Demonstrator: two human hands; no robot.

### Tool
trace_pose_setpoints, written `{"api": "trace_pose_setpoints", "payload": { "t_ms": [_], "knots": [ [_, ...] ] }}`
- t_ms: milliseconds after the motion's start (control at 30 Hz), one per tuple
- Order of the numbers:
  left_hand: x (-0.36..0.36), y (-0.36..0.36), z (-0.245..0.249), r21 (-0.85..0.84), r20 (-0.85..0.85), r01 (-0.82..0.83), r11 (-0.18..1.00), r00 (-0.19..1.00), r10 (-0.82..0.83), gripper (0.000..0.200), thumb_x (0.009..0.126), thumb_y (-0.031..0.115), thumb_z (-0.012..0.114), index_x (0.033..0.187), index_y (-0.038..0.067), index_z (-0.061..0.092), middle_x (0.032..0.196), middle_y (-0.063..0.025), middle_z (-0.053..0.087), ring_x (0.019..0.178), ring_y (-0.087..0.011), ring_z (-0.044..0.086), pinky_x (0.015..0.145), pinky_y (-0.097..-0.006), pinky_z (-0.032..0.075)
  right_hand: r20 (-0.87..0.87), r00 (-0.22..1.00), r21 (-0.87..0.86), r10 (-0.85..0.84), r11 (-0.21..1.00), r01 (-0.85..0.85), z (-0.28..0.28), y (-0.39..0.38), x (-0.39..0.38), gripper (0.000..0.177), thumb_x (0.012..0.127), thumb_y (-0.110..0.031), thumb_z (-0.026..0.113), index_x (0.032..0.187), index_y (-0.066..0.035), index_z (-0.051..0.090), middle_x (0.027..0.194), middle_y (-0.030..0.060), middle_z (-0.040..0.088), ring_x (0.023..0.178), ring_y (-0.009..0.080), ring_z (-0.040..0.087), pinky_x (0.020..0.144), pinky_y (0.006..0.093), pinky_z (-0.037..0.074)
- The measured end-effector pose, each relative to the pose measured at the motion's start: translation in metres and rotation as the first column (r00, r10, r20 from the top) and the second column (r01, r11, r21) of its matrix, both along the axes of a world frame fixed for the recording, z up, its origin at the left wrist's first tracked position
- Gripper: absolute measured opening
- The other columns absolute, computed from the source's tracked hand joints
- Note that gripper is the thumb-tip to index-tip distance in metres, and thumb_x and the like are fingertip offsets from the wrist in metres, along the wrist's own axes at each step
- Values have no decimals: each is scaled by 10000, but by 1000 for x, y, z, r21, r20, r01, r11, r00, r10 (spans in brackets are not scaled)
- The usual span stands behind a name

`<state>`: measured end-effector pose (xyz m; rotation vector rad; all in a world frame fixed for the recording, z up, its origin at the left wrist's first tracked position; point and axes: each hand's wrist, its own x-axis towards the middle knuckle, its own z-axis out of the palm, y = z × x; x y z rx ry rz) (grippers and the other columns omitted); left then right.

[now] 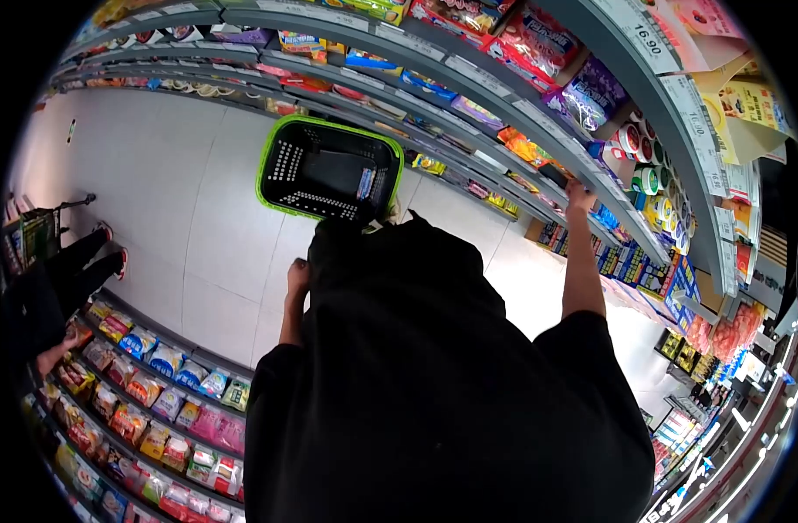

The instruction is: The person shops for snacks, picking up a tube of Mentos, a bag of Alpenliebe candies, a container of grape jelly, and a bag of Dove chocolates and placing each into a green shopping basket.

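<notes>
My right hand [579, 197] reaches into the right-hand shelf at a lower tier, by the grey shelf edge. Its fingers are partly hidden among the goods, so a grip cannot be made out. Close to it are orange snack packets [523, 148] and blue packets [610, 223]. My left hand [299, 275] hangs low beside my body with its fingers curled in, and nothing shows in it. Ahead of me on the floor stands a black shopping basket [261, 166] with a bright green rim. A small blue and white package [365, 185] lies inside it.
Round tubs [647, 181] and purple bags [595, 94] fill an upper right shelf. Bagged snacks [165, 359] line the lower left shelves. Another person in black trousers [75, 258] stands at the left, a hand [64, 342] by those shelves. Pale tiles [216, 227] form the aisle floor.
</notes>
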<state>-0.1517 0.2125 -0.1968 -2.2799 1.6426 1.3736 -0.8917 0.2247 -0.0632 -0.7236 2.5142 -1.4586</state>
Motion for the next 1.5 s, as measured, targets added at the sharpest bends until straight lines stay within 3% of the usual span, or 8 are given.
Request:
{"api": "trace_pose_setpoints", "payload": {
  "t_ms": [200, 300, 500, 567, 600, 833, 967, 1500],
  "knots": [
    [-42, -51, 26, -51, 18, 198, 979, 980, -198, 317, 843, 265, 563, 925, -40, 592, 870, -235, 655, 849, -379, 640, 712, -433, 501, -385, 845, 347, 370, 907, -239, -108, 28, -118, 172, 887, -214, 612, 854, -59, 543, 700, 69, 512, 551, 163, 474, 482, 311, 381],
    [-92, -92, 126, 68, -483, 1, 998, 875, 32, 286, 916, 279, 558, 934, -4, 595, 843, -94, 654, 814, -190, 624, 717, -314, 493, 147, 967, 31, 206, 977, -213, -143, 33, -155, 176, 881, -208, 612, 914, -42, 566, 721, 69, 526, 601, 161, 502, 512, 303, 406],
    [-176, -115, 279, 107, -804, -134, 985, 571, 165, 241, 971, 252, 516, 914, 40, 614, 808, -9, 620, 759, -82, 571, 738, -229, 467, -659, 439, 737, 610, 641, 216, -94, 32, -100, 215, 859, -179, 634, 1044, -77, 591, 1017, 66, 604, 774, 137, 585, 546, 280, 463],
    [-182, -108, 285, 114, -783, -81, 990, 606, 140, 232, 965, 241, 526, 904, 36, 614, 798, -3, 614, 753, -75, 567, 728, -222, 463, -100, 995, 255, 22, 967, 4, -41, 8, -49, 242, 849, -126, 647, 1070, -52, 581, 1073, 62, 597, 800, 138, 589, 540, 271, 459],
    [-183, -103, 288, 116, -761, -39, 992, 639, 114, 227, 961, 233, 532, 897, 31, 614, 791, 1, 611, 749, -70, 563, 719, -217, 461, 391, 914, -43, -112, 989, 140, -8, -7, -17, 258, 844, -99, 654, 1083, -40, 576, 1101, 59, 593, 813, 139, 591, 537, 266, 457],
    [-167, -77, 228, -94, -468, 194, 976, 857, -216, 292, 903, 295, 588, 928, 6, 622, 801, -143, 639, 778, -258, 622, 722, -364, 477, 57, 994, -121, 92, 989, -85, -33, 26, -26, 218, 839, -63, 644, 1053, -32, 616, 965, 85, 642, 868, 193, 604, 682, 308, 510],
    [-160, -89, 214, -76, -270, 424, 902, 862, -428, 318, 884, 328, 573, 926, 16, 617, 884, -198, 651, 876, -367, 615, 760, -411, 479, -585, 795, 117, 160, 987, -113, 66, 16, 81, 89, 881, -38, 594, 952, -11, 640, 918, 129, 680, 790, 217, 641, 754, 316, 489],
    [-194, -118, 230, -158, -803, 135, 978, 559, -207, 367, 837, 147, 702, 1136, 40, 519, 1032, -63, 590, 918, -150, 568, 799, -279, 473, -55, 997, -77, 59, 995, -63, 174, 4, 280, 212, 965, -200, 546, 998, 9, 561, 822, 15, 581, 700, 55, 509, 610, 211, 433]
  ]
}}
